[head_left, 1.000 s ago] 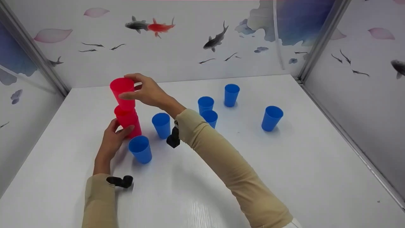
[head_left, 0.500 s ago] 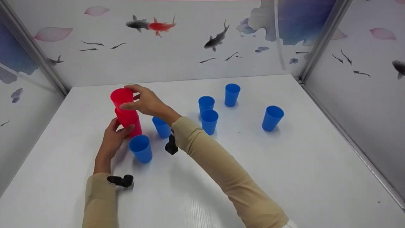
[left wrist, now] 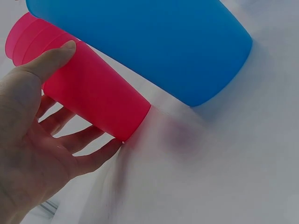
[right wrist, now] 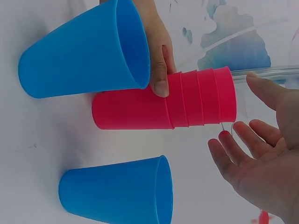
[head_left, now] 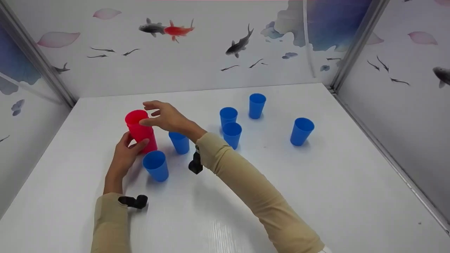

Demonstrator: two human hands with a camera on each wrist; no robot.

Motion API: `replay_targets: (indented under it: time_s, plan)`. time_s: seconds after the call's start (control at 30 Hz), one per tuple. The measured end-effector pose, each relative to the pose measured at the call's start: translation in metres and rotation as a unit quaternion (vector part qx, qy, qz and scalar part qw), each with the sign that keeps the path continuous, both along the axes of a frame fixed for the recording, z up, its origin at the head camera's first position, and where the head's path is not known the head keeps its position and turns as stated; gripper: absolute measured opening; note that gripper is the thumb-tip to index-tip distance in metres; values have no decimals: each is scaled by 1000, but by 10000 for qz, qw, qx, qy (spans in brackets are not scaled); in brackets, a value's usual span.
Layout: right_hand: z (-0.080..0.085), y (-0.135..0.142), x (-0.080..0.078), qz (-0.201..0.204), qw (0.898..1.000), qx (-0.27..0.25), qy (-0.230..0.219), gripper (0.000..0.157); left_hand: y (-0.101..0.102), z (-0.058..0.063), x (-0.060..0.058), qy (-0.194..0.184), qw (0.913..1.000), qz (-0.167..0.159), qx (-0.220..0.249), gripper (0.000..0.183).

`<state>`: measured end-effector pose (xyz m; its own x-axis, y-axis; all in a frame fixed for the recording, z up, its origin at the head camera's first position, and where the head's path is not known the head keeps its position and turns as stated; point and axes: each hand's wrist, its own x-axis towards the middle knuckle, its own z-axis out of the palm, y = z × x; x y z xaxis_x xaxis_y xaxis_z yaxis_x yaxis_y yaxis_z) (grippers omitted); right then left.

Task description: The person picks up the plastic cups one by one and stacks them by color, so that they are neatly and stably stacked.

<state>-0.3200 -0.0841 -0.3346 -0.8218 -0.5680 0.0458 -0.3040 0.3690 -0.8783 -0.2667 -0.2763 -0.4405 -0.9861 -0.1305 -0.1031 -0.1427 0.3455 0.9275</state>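
Observation:
A stack of nested red cups (head_left: 140, 133) stands upright at the left of the table, several rims stepped close together near its top. My left hand (head_left: 122, 154) grips the lowest cup, thumb on the near side and fingers round the far side, as the left wrist view shows with the red stack (left wrist: 98, 93). Beside the top rim, my right hand (head_left: 168, 117) is spread with fingers and thumb apart; in the right wrist view this hand (right wrist: 261, 172) holds nothing. One blue cup (head_left: 156, 167) stands just in front of the stack, another blue cup (head_left: 180, 143) to its right.
Farther right stand two blue cups close together, the nearer blue cup (head_left: 232, 135) partly covering the other (head_left: 228, 114). A blue cup (head_left: 257, 105) is near the back and another (head_left: 302, 131) to the right. Printed walls (head_left: 211, 77) border the white table (head_left: 316, 196).
My right hand has lowered a red cup into the stack, let it go and moved slightly right, off the rim. My left hand has stayed on the lowest cup.

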Motion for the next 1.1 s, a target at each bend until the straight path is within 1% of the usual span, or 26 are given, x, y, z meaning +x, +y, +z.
replay_targets:
  time_s: [0.17, 0.33, 0.47, 0.63, 0.83, 0.93, 1.1]
  plan:
    - [9, 15, 2, 32, 9999, -72, 105, 65, -1, 0, 0, -4, 10000, -21, 19, 100]
    - [21, 35, 3, 62, 9994, -244, 255, 63, -2, 0, 0, 29, 10000, -32, 17, 100]
    - [31, 59, 2, 69, 9984, -453, 335, 62, -2, 1, 2, 48, 10000, -56, -27, 98]
    - [38, 97, 2, -87, 9942, -914, 553, 56, -1, 2, 2, 41, 9999, -86, -31, 96]
    - [36, 141, 3, -488, 9882, -1249, 737, 54, -1, 1, 2, 75, 10000, -64, 5, 94]
    - [30, 163, 8, -689, 9858, -1263, 863, 54, -1, 0, 3, 118, 9999, -55, 21, 94]
    - [15, 203, 18, -986, 9818, -1276, 999, 51, -1, 0, 4, 119, 9999, -75, 7, 95]
